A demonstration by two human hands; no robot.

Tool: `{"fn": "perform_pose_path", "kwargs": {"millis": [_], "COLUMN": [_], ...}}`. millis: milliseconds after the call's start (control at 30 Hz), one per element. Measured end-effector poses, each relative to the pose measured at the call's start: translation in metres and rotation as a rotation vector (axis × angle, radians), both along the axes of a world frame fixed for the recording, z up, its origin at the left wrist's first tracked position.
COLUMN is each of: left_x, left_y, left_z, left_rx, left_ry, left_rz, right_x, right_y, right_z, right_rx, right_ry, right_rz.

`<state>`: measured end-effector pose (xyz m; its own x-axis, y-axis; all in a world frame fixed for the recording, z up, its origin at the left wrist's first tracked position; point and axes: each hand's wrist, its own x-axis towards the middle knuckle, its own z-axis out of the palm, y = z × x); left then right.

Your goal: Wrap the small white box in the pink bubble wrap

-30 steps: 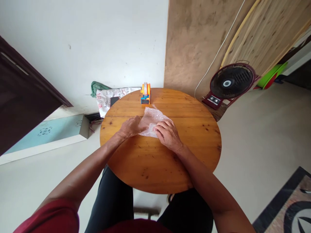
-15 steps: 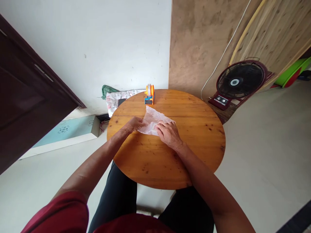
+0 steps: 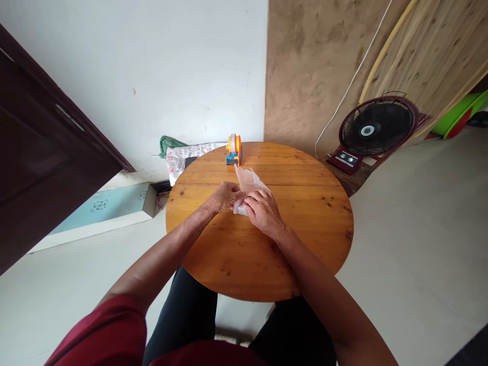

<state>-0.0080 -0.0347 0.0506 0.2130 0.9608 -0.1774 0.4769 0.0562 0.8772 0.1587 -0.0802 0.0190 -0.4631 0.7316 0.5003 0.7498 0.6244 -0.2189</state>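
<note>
On the round wooden table (image 3: 305, 213) lies a sheet of thin translucent plastic (image 3: 249, 179) that looks like bubble wrap. Its left side is folded over toward the middle. My left hand (image 3: 227, 197) is closed on that folded edge, fingertips pinched together. From the right, my right hand (image 3: 266, 213) holds the wrap down with bent fingers close together. The fingertips of both hands almost meet over the fold. Whatever may lie inside the wrap is hidden by the hands. Just beyond the wrap's far corner stands an orange and blue tape dispenser (image 3: 234, 150).
A printed white sack (image 3: 176, 161) and a green bag (image 3: 171, 144) sit behind the table's left side against the wall. To the right stands a dark red fan (image 3: 375, 127). A low pale blue box (image 3: 102, 206) lies on the floor at left, beside a dark door (image 3: 46, 152).
My left hand has moved right, bringing the wrap's left edge over toward my right hand. The sheet now looks narrower. My right hand has stayed nearly in place.
</note>
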Motion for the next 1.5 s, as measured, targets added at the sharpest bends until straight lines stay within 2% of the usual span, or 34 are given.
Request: {"fn": "perform_pose_path", "kwargs": {"millis": [233,333,400,500,633,800,867,1033,1200,1333,1500], "left_x": [-0.012,-0.018,-0.019,-0.017,-0.013,-0.014,-0.014,-0.011,-0.005,-0.001,-0.003], "left_y": [-0.005,-0.005,-0.006,-0.008,-0.010,-0.010,-0.009,-0.011,-0.020,-0.024,-0.020], "left_z": [0.015,0.017,0.014,0.004,-0.019,-0.044,-0.047,-0.045,-0.042,-0.043,-0.045], "left_rx": [-0.074,-0.086,0.009,0.259,0.539,0.858,0.874,0.799,0.786,0.875,0.954], "left_ry": [-0.013,-0.053,-0.026,0.101,0.195,0.175,0.155,0.100,0.175,0.243,0.278], "left_rz": [-0.220,-0.314,-0.395,-0.460,-0.412,-0.361,-0.347,-0.385,-0.293,-0.234,-0.238], "right_x": [0.001,0.000,0.001,0.003,0.010,0.020,0.023,0.030,0.032,0.035,0.042], "right_y": [0.004,0.005,0.004,0.001,-0.003,0.000,0.002,0.005,0.009,0.009,0.009], "right_z": [-0.002,-0.005,-0.006,-0.002,0.008,0.014,0.015,0.017,0.014,0.018,0.025], "right_rx": [-0.028,-0.073,-0.109,-0.122,-0.138,-0.139,-0.147,-0.181,-0.133,-0.130,-0.187], "right_ry": [0.074,0.109,0.116,0.106,0.088,0.093,0.083,0.054,0.062,0.168,0.261], "right_rz": [0.015,-0.036,-0.110,-0.179,-0.155,-0.229,-0.266,-0.334,-0.366,-0.372,-0.379]}}
